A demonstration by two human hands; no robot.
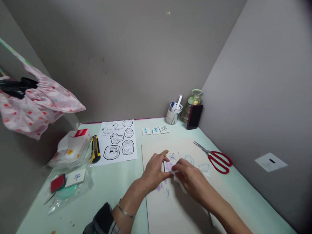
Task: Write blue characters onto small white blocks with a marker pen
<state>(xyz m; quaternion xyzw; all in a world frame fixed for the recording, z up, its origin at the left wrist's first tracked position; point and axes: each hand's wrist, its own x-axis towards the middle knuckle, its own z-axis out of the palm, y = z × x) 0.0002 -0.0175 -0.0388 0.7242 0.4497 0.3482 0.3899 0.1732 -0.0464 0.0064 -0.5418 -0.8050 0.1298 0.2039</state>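
Here, walls (127,54) frame a table (112,182); left fingers (163,154) grip a tile (168,166), right fingers (179,164) unclear.

A dark phone (195,117) stands before a green bottle (187,111) (its loop handle (197,90) raised). At far left, a pink cloth pouch (30,109) with red dots hangs.

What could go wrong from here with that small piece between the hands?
The small piece might shift or slip, since fingers of the left hand and right hand crowd it. Purple smudges beside it on the board could transfer if wet; I can't tell whether they are. A wide rightward reach might brush the bare-bladed scissors.
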